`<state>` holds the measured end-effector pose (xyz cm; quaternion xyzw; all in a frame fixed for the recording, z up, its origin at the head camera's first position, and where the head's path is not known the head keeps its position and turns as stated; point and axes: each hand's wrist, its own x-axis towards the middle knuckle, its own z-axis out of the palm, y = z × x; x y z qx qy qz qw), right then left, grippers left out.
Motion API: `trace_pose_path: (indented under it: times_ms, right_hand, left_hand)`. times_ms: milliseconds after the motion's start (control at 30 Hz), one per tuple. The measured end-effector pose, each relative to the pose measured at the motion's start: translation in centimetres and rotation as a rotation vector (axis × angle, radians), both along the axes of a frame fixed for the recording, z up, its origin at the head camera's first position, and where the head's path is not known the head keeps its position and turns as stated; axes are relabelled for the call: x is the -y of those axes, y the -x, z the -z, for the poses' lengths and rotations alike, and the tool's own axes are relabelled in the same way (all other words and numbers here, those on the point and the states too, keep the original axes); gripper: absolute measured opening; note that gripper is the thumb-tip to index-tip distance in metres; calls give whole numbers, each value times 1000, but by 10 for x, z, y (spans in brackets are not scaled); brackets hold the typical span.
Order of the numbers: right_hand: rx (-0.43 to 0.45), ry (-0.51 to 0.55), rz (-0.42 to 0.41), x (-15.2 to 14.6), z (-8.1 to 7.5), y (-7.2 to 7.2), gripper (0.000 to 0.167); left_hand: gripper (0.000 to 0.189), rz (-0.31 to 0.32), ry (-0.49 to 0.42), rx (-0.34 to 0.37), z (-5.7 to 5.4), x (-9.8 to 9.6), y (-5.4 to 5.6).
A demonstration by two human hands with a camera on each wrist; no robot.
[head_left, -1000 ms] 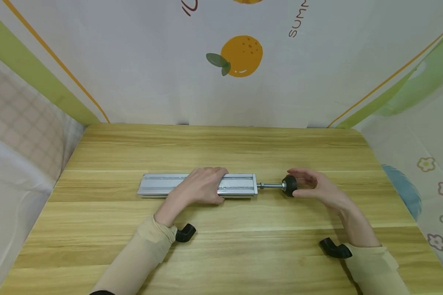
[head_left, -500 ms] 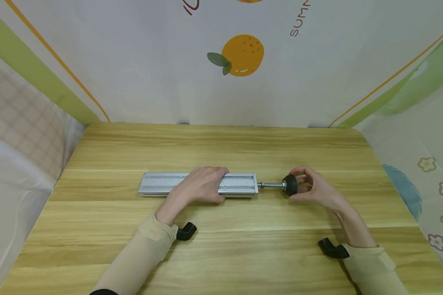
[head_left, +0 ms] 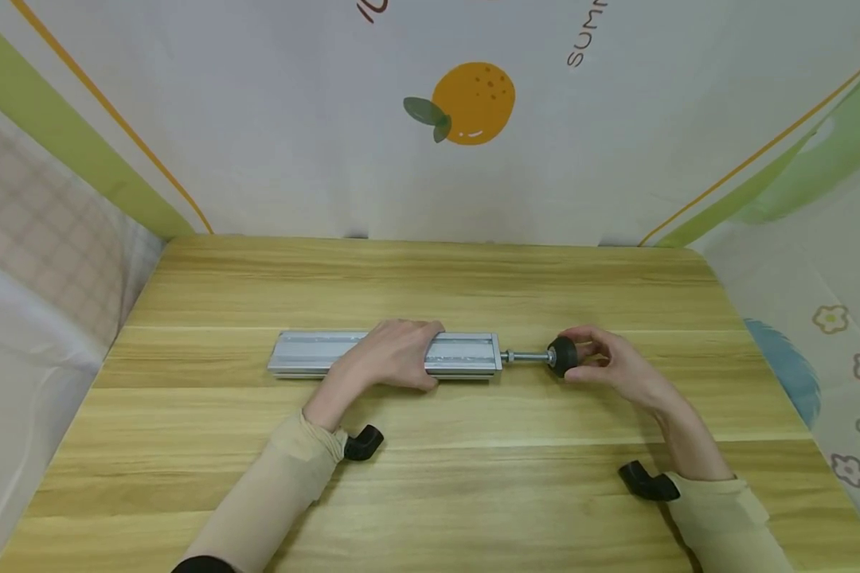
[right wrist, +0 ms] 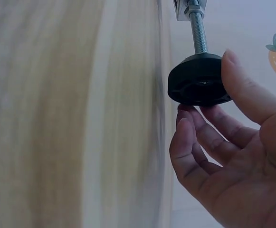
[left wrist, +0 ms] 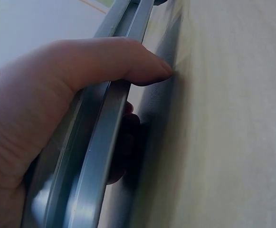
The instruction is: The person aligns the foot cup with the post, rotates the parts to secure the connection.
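A silver aluminium profile lies lengthwise across the table, with a threaded rod projecting from its right end. My left hand grips the profile from above, thumb over the near side and fingers over the far side. In the left wrist view, the thumb crosses the profile's edge, with fingertips showing beyond it. On the rod's outer end sits a round black levelling foot. My right hand holds this foot by its rim; in the right wrist view the thumb presses one side and fingertips meet its underside.
The wooden table ends at a white cloth backdrop printed with an orange. Similar cloth hangs at both sides. A black wrist fitting sticks out from the left sleeve, and another black fitting from the right sleeve.
My right fingers and thumb have shifted around the levelling foot's rim. The left hand keeps its grip on the profile, and the view has tilted slightly.
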<state>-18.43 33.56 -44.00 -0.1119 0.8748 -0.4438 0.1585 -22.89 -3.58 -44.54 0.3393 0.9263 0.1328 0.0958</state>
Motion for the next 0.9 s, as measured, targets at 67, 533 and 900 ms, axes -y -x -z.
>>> trace_pose_path:
  times_ms: [67,533,900]
  right_hand:
    - [-11,-24,-8,0,-1,0,57]
    - [17,-13,-47,-5,-1,0,64]
    - [10,78,8,1,1,2,72]
  left_hand:
    - [70,-4,1,6,0,0,1]
    - [70,1,-5,11,2,0,3]
    - [68,1,-4,8,1,0,3]
